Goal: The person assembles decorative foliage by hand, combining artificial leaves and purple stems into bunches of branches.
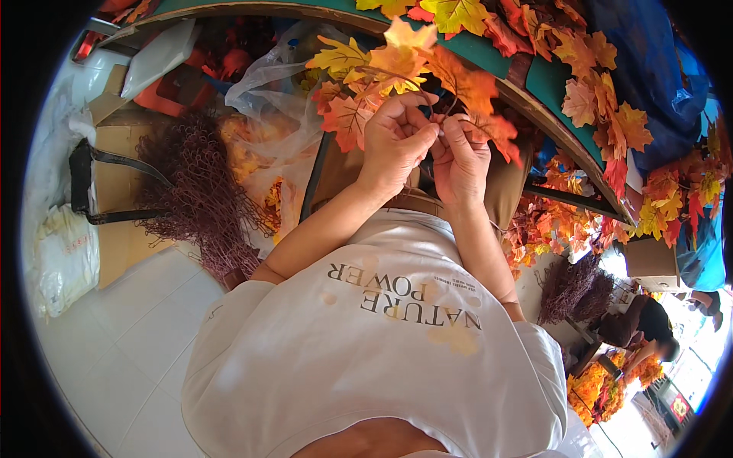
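My left hand [395, 145] and my right hand [461, 162] meet over my lap, fingertips almost touching. Both are closed in a pinch on the thin brown stem [424, 93] of an artificial maple leaf spray; the exact spot they grip is partly hidden by the fingers. Its orange, yellow and red leaves [458, 80] spread out beyond my hands, with a red-orange leaf [500, 136] to the right of my right hand.
A curved green table [527, 95] with more maple leaves [607, 126] lies ahead. Dark purple-brown wire stems [202, 191] are bundled at the left, near a clear plastic bag [279, 95] and cardboard [122, 244]. Another person [649, 324] bends over leaves at the far right.
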### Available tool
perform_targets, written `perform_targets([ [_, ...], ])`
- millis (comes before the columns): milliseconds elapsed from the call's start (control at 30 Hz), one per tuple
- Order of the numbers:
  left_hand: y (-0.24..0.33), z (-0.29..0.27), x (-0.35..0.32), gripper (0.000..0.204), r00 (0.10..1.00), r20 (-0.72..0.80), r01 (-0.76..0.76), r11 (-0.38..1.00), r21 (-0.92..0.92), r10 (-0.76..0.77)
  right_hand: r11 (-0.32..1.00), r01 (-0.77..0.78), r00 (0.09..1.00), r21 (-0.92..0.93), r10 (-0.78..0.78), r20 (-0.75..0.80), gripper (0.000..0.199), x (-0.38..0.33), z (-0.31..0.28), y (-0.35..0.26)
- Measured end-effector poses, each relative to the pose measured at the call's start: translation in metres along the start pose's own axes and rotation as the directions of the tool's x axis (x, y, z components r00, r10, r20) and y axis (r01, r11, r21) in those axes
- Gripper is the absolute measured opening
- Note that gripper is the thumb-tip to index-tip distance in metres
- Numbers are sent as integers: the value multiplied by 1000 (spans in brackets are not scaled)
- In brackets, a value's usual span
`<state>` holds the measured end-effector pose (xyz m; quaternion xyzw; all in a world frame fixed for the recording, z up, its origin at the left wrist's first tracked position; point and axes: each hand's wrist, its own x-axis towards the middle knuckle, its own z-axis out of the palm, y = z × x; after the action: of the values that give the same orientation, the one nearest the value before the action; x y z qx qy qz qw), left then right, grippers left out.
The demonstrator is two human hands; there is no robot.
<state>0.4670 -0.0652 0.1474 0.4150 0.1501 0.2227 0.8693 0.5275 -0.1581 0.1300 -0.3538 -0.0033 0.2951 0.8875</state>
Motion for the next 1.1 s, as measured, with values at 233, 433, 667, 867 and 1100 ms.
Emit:
perform_targets([
  [233,-2,-1,2,30,998,51,23,1000,12,-23,999,36,998,23,-35,-58,7,1,-7,2],
  [433,0,-4,3,29,997,67,26,999,38,-29,999,47,998,-3,-47,-46,6,0,-4,1],
  [667,-3,-2,7,26,996,81,-36,990,136,25,996,45,999,82,-44,-19,8,0,-15,6],
  [867,-2,-4,9,25,994,107,-21,993,120,8,994,44,999,101,-41,-32,10,0,-16,7],
  [1100,-6,-5,9,24,995,100,-30,991,129,17,993,92,996,72,-93,5,10,0,-19,11],
])
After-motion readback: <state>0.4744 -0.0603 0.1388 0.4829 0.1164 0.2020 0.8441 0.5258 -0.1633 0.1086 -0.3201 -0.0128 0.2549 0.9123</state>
